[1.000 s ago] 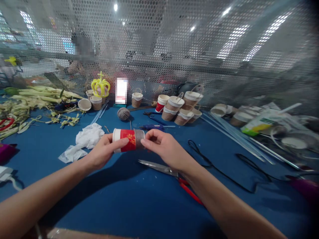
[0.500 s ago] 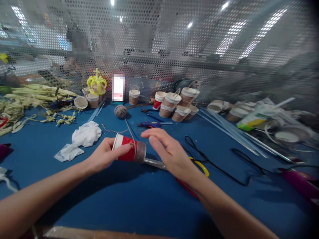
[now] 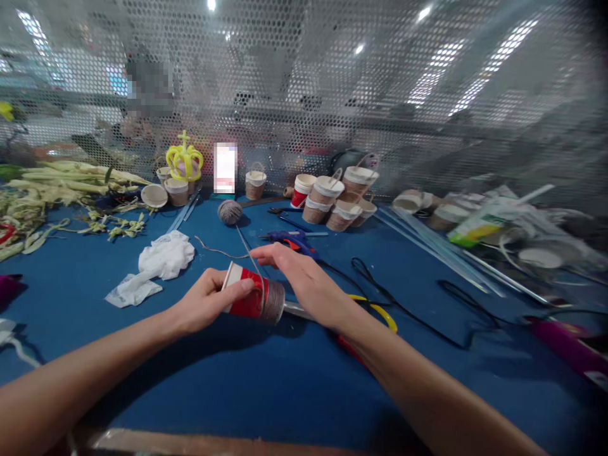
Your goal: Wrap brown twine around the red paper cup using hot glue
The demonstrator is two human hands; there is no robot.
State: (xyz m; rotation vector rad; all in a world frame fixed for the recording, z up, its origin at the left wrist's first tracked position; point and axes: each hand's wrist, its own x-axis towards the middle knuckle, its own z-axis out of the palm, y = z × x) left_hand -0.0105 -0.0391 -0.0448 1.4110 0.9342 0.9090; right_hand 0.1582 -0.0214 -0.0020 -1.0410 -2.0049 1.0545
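Left hand (image 3: 206, 303): grasping red cup (image 3: 247, 309)
Right hand (image 3: 304, 276): now off the cup, grip unclear
Yarn (image 3: 242, 238): at right fingertips, winding apparently mid-turn

Red and white cup (image 3: 249, 305), perhaps gold-printed, grey yarn ball (image 3: 230, 213), deep blue tabletop (image 3: 237, 386), yellow crown (image 3: 184, 162)

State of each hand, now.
Left hand: holding red-and-white paper cup partly wrapped in grey yarn.
Right hand: fingertips at thin grey yarn strand; grip cannot be told.
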